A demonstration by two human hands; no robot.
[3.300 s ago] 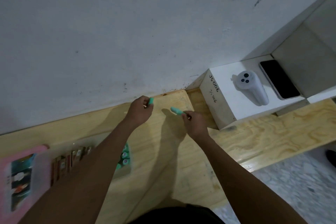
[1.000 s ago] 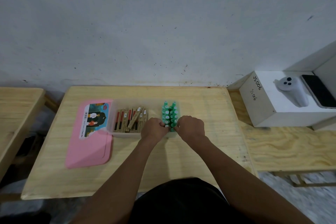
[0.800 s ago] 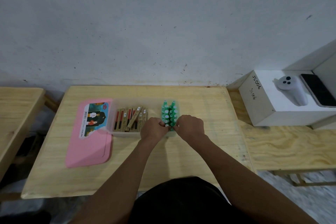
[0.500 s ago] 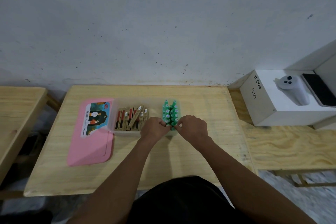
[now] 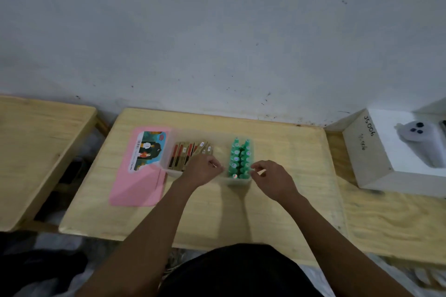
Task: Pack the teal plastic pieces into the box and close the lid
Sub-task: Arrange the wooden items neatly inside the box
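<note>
A clear plastic box (image 5: pixel 166 149) lies on the wooden table. Several teal plastic pieces (image 5: pixel 240 159) stand packed in two rows at its right end, and brown and red sticks (image 5: pixel 187 155) fill its left part. The pink lid (image 5: pixel 135 185) lies flat on the table at the box's left, with a picture label on it. My left hand (image 5: pixel 202 169) hovers over the box's front edge just left of the teal pieces, fingers loosely curled and empty. My right hand (image 5: pixel 272 178) is just right of them, fingers apart, holding nothing.
A white block (image 5: pixel 376 159) marked with handwriting stands at the right, with a pale grey device (image 5: pixel 417 137) on top. A second wooden table (image 5: pixel 36 147) is at the left across a gap. The wall runs along the back.
Earlier each hand held a teal piece at the table's right corner. A second ago both hands pressed on the front teal pieces; now they have drawn apart and let go.
</note>
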